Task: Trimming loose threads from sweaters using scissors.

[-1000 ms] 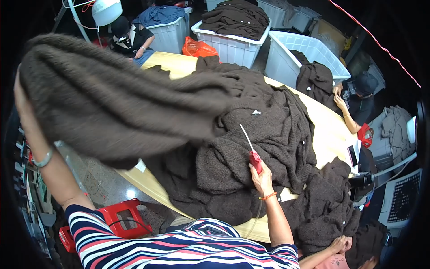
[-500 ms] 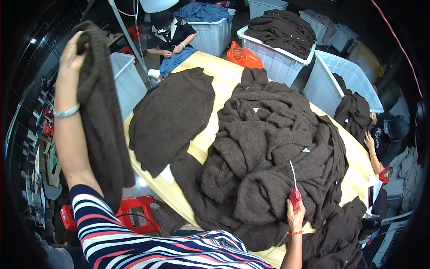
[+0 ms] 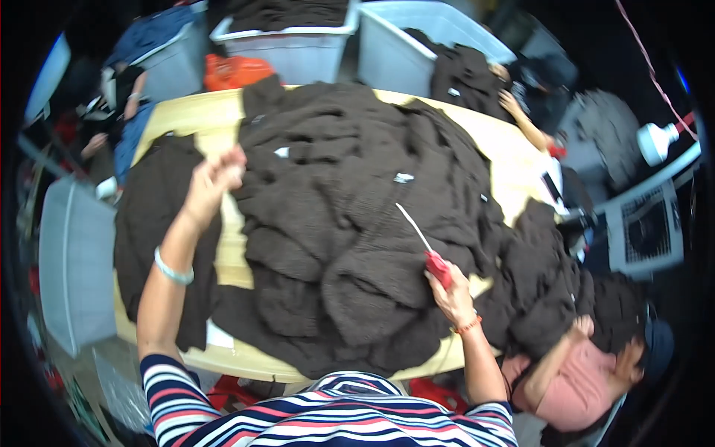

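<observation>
My left hand [image 3: 214,180] is raised between two heaps, blurred by motion, its fingers loosely bent and apart with nothing visible in them. Below and to its left lies a dark brown knitted garment [image 3: 164,216]. A large crumpled pile of dark brown knitwear [image 3: 320,186] with small white labels fills the middle of the table. My right hand [image 3: 453,296] is closed around the red handle of a tool [image 3: 438,268]. Its thin, pale shaft points up and left over the pile; the tip's exact shape is unclear.
The yellowish table [image 3: 190,112] bears the garments. Beyond it stand an orange-red bag [image 3: 237,73] and pale plastic bins [image 3: 290,56]. A person in pink [image 3: 573,387] sits at right; a co-worker's hand [image 3: 512,104] touches brown knitwear at far right. More knitwear [image 3: 547,287] lies at right.
The brown garment my left hand held up at the left is no longer in it. That hand has swung right, over the table. The view has turned right; my right hand still holds the tool.
</observation>
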### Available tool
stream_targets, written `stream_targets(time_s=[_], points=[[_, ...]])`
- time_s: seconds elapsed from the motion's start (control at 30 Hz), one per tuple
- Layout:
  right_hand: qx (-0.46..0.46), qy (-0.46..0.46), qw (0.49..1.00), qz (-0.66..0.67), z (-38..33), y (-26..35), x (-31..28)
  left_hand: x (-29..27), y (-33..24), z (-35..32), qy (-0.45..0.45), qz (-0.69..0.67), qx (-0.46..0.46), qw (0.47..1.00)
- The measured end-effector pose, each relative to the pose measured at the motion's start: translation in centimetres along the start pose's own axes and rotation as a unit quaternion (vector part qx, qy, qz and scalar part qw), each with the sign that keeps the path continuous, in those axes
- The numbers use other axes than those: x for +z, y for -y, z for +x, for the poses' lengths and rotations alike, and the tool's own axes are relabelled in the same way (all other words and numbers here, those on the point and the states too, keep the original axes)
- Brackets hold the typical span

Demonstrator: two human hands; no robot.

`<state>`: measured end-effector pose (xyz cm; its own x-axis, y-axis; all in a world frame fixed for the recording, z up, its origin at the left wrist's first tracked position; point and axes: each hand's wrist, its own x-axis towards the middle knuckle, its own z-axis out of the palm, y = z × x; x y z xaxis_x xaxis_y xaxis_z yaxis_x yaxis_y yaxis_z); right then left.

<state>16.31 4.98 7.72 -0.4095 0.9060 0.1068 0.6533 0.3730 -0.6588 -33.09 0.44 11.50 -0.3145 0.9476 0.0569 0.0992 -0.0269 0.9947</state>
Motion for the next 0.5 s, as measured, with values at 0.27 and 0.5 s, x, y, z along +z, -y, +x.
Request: stream_targets(time_s=[0.27,0.5], points=[[0.1,-0.065,0.984,0.13,-3.5,-4.7,-6.4,24.1,-2.9,-9.1,0.249,0.301,0.229,0.892],[0.226,-0.15,0.938,0.215,-7.1,-11.8,-10.6,38.5,-3.2,-4.3,0.267,0.303,0.299,0.865]])
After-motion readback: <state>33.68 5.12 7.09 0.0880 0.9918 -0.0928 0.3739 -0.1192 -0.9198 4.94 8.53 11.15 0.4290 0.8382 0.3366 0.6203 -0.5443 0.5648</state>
